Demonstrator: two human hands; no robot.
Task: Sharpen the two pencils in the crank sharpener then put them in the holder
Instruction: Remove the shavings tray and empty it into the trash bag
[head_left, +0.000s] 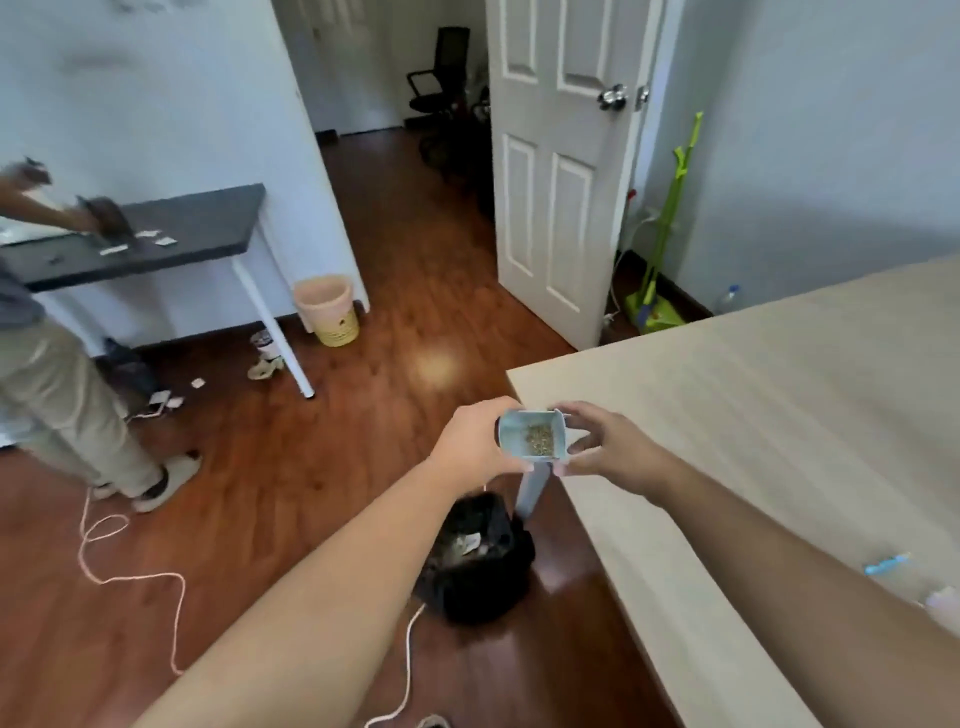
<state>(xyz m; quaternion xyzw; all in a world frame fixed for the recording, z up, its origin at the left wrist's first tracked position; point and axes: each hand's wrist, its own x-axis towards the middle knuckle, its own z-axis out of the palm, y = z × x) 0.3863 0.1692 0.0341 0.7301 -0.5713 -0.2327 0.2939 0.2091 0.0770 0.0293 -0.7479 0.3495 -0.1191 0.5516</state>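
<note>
Both hands hold shavings tray beyond table corner.

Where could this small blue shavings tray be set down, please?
The light wooden tabletop is bare from its near corner beside the right hand back toward the wall. Only its lower right edge is crowded: a blurred blue object lies there. Both hands hold the small blue shavings tray.

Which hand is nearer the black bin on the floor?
Left. The left hand holds the shavings tray almost directly above the black bin; the right hand sits further right, by the table corner.
</note>
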